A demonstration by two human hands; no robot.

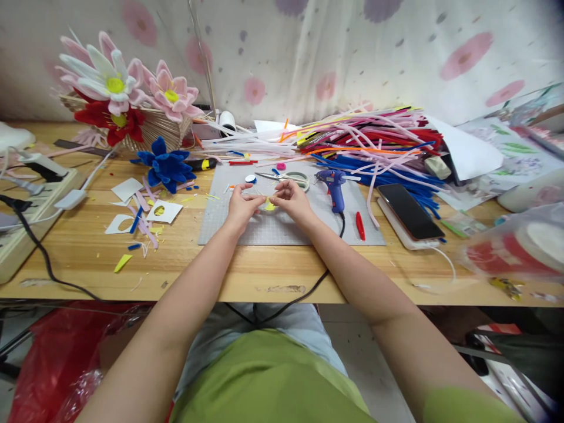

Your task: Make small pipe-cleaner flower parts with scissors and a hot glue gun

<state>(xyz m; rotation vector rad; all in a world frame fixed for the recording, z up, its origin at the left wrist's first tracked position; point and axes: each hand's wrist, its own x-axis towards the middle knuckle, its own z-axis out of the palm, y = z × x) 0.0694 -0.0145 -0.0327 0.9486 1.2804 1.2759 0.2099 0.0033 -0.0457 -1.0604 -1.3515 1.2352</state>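
Centrally, left hand (241, 208) and right hand (293, 202), fingers clamped on 1 yellow piece (270, 206), 1 grey mat (288, 236) beneath.

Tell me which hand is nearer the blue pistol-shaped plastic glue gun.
Right. The right hand is a short way to the left of the blue pistol-shaped glue gun; the left hand is farther left, beyond the right hand.

Scissors (295, 178) lie left of the glue gun (335, 187) on the mat (291, 232).
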